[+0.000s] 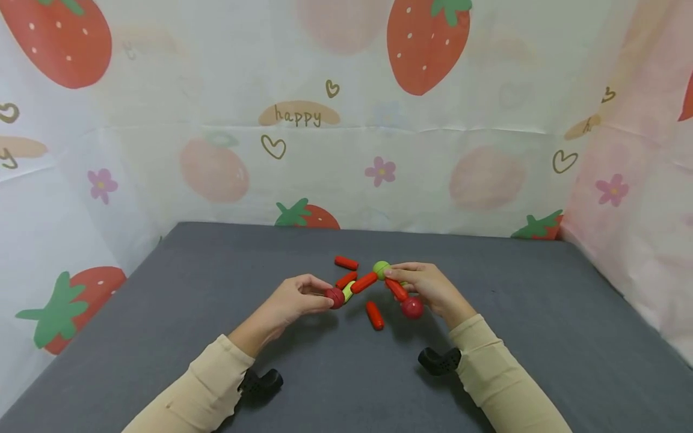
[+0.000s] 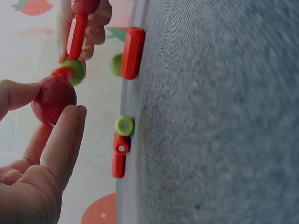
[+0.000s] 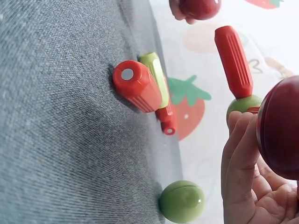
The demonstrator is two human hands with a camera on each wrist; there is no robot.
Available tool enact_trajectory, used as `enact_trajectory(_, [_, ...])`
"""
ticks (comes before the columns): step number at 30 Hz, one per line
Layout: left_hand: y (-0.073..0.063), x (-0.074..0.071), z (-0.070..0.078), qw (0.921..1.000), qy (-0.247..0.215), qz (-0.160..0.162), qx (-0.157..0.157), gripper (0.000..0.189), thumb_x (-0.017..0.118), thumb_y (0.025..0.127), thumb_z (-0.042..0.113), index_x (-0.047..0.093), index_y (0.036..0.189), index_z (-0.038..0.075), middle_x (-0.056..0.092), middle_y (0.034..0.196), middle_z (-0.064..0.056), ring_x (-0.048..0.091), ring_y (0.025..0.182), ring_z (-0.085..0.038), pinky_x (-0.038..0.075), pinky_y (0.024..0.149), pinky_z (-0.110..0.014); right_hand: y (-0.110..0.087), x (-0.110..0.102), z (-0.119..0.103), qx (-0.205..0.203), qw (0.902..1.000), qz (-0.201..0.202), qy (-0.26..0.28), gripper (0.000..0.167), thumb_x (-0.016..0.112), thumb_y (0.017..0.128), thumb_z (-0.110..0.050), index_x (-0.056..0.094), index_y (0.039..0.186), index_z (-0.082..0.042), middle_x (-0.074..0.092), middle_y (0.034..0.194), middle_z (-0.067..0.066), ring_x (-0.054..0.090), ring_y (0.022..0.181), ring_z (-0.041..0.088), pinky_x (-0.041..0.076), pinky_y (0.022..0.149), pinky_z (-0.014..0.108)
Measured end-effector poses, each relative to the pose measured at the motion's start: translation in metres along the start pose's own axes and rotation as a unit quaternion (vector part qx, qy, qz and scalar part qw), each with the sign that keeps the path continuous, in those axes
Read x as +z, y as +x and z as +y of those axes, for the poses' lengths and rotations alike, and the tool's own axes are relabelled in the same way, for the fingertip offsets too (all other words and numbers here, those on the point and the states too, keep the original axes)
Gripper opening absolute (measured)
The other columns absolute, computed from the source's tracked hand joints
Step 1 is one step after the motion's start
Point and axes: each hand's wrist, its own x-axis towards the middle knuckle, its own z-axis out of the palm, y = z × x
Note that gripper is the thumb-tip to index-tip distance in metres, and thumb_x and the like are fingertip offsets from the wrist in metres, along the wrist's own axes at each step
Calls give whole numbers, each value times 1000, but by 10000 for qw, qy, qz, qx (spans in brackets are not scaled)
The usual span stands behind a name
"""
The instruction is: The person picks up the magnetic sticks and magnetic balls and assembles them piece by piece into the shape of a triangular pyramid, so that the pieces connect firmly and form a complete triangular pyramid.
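Note:
My left hand (image 1: 287,305) pinches a dark red ball (image 2: 54,100) between thumb and fingertips above the table. To its right, my right hand (image 1: 433,291) grips a green ball (image 1: 381,269) by its side. Two red ribbed rods meet at that green ball. One rod (image 3: 233,61) points toward the left hand, its end apart from the left hand's ball in the right wrist view. The other rod (image 1: 397,290) slants down to a second red ball (image 1: 412,307). My right fingers partly hide the green ball.
On the grey table (image 1: 325,385) lie several loose pieces: a red rod (image 1: 374,316) in front, two red rods (image 1: 346,262) behind, and a light green rod (image 3: 156,77). Another green ball (image 3: 182,201) rests near the right hand. Printed cloth (image 1: 422,138) borders the table.

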Motion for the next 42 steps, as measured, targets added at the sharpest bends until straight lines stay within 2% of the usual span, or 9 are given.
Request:
enact_trajectory(5, [-2,3,3,10000,33,-74,25,31,71,89,11,65,117,-1,72,112,-12,69,92,-13,57,94,-37,1,1,0,22,10000,8,-53,53,69,93,-37,61,136,-7,75,99,-2,70,100,25,60,76,32])
enact_trajectory(12, [-3,4,2,9995,4,-293,77,30,71,88,11,65,115,-1,74,104,-4,69,92,-13,57,94,-37,1,4,0,90,9999,-28,-84,52,70,92,-37,62,134,-7,75,102,2,71,93,22,60,73,32])
enact_trajectory(17, [-4,4,1,9991,-111,-379,122,29,72,88,11,66,113,-3,74,104,-5,71,95,-18,57,94,-37,0,7,0,65,9998,-138,-137,50,69,93,-35,62,133,-6,73,106,4,69,90,19,60,71,32])
enact_trajectory(25, [-4,5,2,9983,-113,-574,-27,35,71,90,11,62,121,-3,70,112,-11,69,94,-13,58,94,-36,1,8,1,76,9997,-191,-134,50,69,93,-34,62,134,-5,73,99,0,69,86,17,61,69,32])
enact_trajectory(33, [-7,5,4,9957,156,-897,-179,49,71,91,15,57,135,-2,63,131,-16,64,106,-14,56,96,-36,2,8,3,62,9993,-330,-181,48,69,93,-32,63,133,-5,73,96,1,68,83,17,61,69,34])
enact_trajectory(39, [-6,5,1,9955,226,-913,-135,46,71,91,14,59,133,-1,62,130,-16,64,106,-15,56,96,-36,3,8,4,-5,9980,-491,-396,51,67,95,-32,60,136,-4,72,103,3,66,83,14,60,70,32])
enact_trajectory(42, [-4,7,-2,9953,266,-920,-147,43,71,91,13,60,131,-1,63,128,-16,65,103,-14,57,96,-36,4,8,5,29,9973,-586,-452,51,66,95,-30,58,138,-4,72,101,4,65,79,12,59,69,30])
